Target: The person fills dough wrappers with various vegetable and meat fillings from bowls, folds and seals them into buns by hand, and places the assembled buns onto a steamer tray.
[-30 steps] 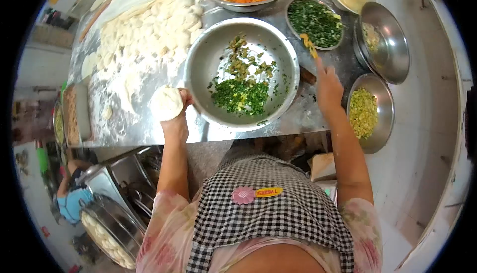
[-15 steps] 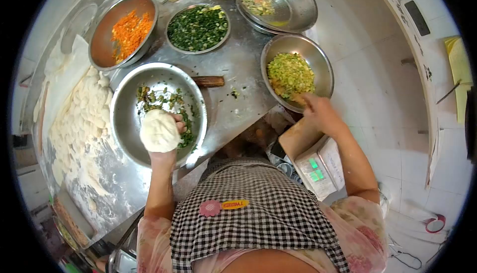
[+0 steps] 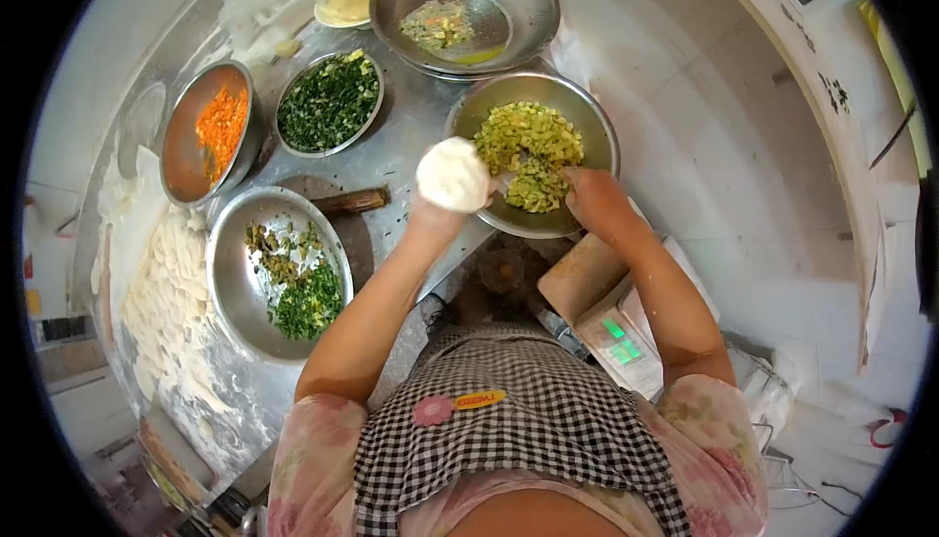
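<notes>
A round white piece of dough [image 3: 452, 175] covers the palm and most of the fingers of my left hand [image 3: 442, 220]. That hand is raised at the near left rim of a steel bowl [image 3: 599, 126] of chopped light-green filling [image 3: 528, 141]. My right hand [image 3: 599, 202] reaches over the bowl's near right side, with its fingers closed at the edge of the filling. What those fingers grip is hidden. A bare patch of steel shows in the middle of the filling.
Around the metal table [image 3: 406, 111] stand a bowl of orange shreds [image 3: 223, 131], a dish of dark chopped greens [image 3: 331, 105], a bowl of mixed greens [image 3: 230, 283] and a large steel basin [image 3: 533, 9]. Floured dough pieces [image 3: 171, 283] lie left. A digital scale [image 3: 626, 341] sits below my right arm.
My left hand has moved right with the dough, from above the mixed-greens bowl to the light-green filling bowl. My right hand has shifted slightly within the view. The camera view has turned.
</notes>
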Tool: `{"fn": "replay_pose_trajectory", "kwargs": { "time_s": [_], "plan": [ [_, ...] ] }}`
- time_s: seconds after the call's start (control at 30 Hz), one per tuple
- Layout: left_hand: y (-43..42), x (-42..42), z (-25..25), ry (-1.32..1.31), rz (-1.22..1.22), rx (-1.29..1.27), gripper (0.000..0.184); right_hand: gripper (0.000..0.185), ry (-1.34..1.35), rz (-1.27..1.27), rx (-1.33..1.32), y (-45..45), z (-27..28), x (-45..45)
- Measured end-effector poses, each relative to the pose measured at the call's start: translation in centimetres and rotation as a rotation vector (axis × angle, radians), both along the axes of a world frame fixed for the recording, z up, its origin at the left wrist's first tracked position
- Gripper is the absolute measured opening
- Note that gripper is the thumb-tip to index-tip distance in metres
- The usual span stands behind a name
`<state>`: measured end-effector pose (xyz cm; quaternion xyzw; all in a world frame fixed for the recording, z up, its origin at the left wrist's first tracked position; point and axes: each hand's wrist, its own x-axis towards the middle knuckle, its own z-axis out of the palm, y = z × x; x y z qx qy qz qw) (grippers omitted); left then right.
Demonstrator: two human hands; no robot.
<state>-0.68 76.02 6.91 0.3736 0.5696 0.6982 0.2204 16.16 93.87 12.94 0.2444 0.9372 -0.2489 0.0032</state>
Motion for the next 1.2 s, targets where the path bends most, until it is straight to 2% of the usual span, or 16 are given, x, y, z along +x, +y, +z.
{"fn": "replay_pose_trajectory", "kwargs": {
  "time_s": [0.1, 0.13, 0.17, 0.27, 0.3, 0.37, 0.4, 0.43, 0.57, 0.67, 0.77, 0.83, 0.93, 1.03, 1.13, 1.2],
  "plan": [
    [5.7, 0.5, 1.2, -0.25, -0.059, -0.151, 0.02, 0.026, 0.14, -0.059, -0.094, 1.1, 2.8, 0.8],
    [7.0, 1.1, 2.9, -0.486, -0.083, -0.201, 0.018, 0.025, 0.185, -0.105, -0.081, 1.2, 4.4, 1.3],
    [8.1, 1.3, 3.3, -0.455, -0.069, -0.313, 0.013, 0.025, 0.229, -0.149, -0.067, 1.5, 5.2, 1.8],
    [9.8, 0.3, 0.3, -0.478, -0.188, -0.437, 0.011, 0.019, 0.123, -0.141, 0.12, 5.1, -0.1, 2.3],
    [9.9, 2.0, 2.7, -0.315, 0.018, -0.631, 0.007, 0.019, 0.039, -0.154, 0.047, 4.8, -0.1, 2.1],
    [11.0, 0.8, -3.3, 0.272, 0.073, -0.748, 0.011, 0.019, -0.134, -0.175, -0.098, 3.4, 0.6, 0.7],
    [11.3, 0.6, -5.7, 0.566, 0.094, -0.793, 0.014, 0.02, -0.092, -0.159, -0.119, 2.5, 1.0, 0.6],
    [10.4, 1.7, -2.6, 0.475, 0.059, -0.821, 0.027, 0.022, -0.053, -0.146, -0.142, 1.3, 1.5, 0.7],
    [9.7, 3.1, -0.1, 0.588, 0.06, -0.827, 0.045, 0.023, 0.125, -0.198, -0.202, -4.3, -0.6, 0.6],
    [9.6, 2.9, -0.5, 0.596, 0.072, -0.78, 0.044, 0.03, 0.166, -0.135, -0.232, -3.6, -1.2, 1.4],
    [9.4, 2.5, -0.3, 0.569, -0.008, -0.823, 0.053, 0.029, 0.001, -0.135, -0.113, -1.3, 2.9, 3.5],
    [9.9, 2.0, -1.7, 0.644, -0.031, -0.878, 0.058, 0.026, -0.055, -0.239, -0.035, -0.3, 2.5, 3.7],
    [9.4, 2.6, -0.6, 0.643, -0.054, -0.945, 0.055, 0.029, 0.083, -0.155, -0.312, -2.1, 0.1, 2.1],
    [9.0, 2.6, 1.2, 0.575, -0.011, -0.953, 0.058, 0.031, 0.282, -0.152, -0.159, -4.9, -0.8, 0.7],
    [9.3, 2.0, 0.3, 0.525, 0.082, -0.834, 0.065, 0.032, 0.115, -0.064, -0.089, -1.8, 1.4, 1.1],
    [9.6, 1.6, -0.1, 0.527, 0.122, -0.776, 0.066, 0.034, 0.043, -0.116, -0.162, 1.3, 2.5, 0.7]
  ]
}}
